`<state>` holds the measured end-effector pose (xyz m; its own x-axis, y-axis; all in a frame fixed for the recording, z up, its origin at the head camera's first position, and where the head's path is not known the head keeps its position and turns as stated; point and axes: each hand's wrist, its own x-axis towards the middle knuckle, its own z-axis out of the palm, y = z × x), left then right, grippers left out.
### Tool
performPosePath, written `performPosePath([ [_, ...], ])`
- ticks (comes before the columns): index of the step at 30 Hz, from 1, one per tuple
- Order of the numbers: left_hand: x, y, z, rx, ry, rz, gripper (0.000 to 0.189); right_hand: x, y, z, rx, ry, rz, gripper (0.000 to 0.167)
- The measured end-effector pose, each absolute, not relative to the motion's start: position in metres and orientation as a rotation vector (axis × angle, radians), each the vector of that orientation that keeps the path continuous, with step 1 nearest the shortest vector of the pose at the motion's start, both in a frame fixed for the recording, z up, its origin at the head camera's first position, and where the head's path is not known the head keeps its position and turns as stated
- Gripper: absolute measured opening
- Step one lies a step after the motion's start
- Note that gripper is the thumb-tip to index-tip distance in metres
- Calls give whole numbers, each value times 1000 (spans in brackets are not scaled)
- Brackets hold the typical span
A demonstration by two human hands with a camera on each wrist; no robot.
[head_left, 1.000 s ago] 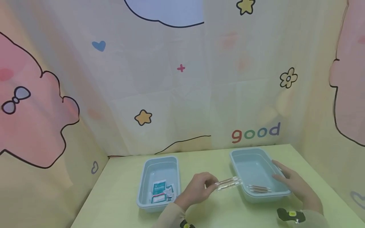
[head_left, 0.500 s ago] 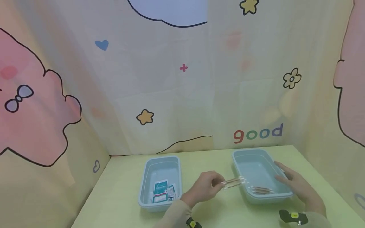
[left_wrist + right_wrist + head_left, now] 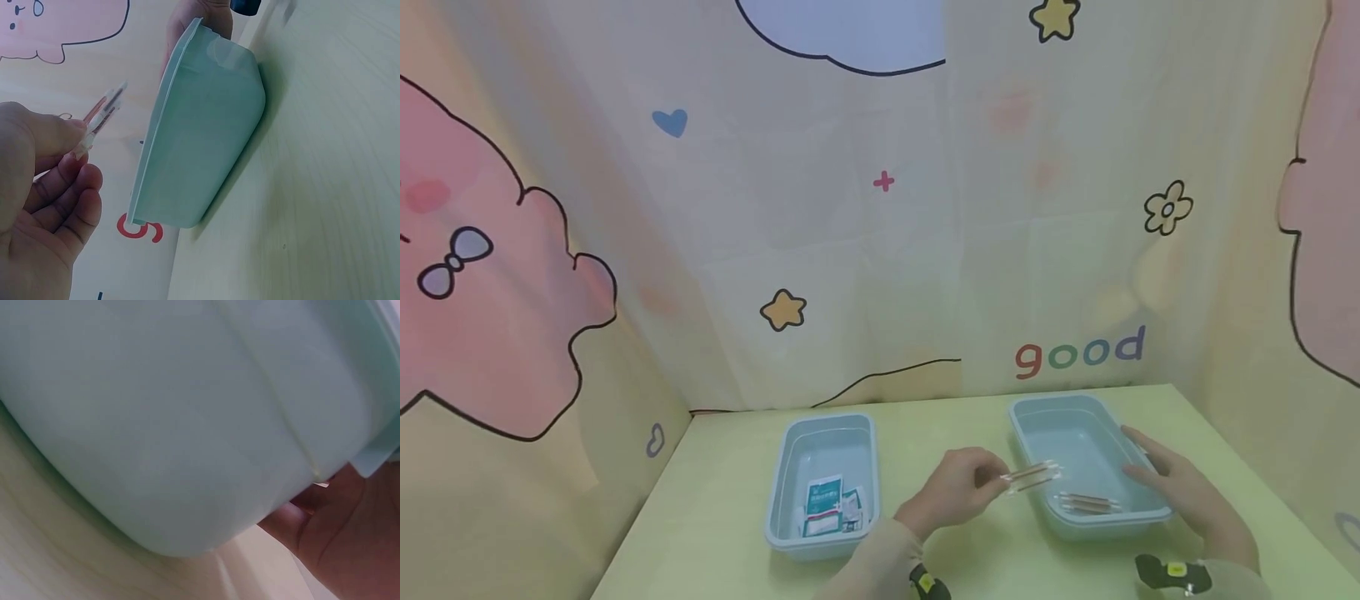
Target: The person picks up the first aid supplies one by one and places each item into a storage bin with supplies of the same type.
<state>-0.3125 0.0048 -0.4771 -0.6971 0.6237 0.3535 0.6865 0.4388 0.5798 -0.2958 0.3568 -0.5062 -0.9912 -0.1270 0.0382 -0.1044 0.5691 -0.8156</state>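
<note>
My left hand (image 3: 958,490) pinches one end of a clear packet of brown swab sticks (image 3: 1033,477) between thumb and fingertips. The packet's far end overlaps the left rim of the right-hand blue basin (image 3: 1078,522). In the left wrist view, the same packet (image 3: 100,119) points up and away from the thumb, beside the basin's wall. Several similar swab sticks (image 3: 1088,503) lie in the near end of that basin. My right hand (image 3: 1183,487) grips the basin's right rim, thumb over the edge and fingers along the outside; the basin wall partly hides it in the right wrist view.
A second blue basin (image 3: 822,422) stands to the left on the pale green table (image 3: 715,500), with green-and-white sachets (image 3: 824,497) in its near end. A cloth backdrop (image 3: 880,250) with cartoon prints encloses the table's back and sides.
My left hand has moved right with the swab packet, bringing its end over the right-hand basin's rim. The right hand stays at that basin's edge. The head view has shifted slightly.
</note>
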Motion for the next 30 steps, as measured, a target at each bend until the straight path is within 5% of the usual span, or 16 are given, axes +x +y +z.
performPosePath([
  [30,-313,35,-475,-1269,-2627,-1055,12,-295,355,-507,-238,2813,-1380,72],
])
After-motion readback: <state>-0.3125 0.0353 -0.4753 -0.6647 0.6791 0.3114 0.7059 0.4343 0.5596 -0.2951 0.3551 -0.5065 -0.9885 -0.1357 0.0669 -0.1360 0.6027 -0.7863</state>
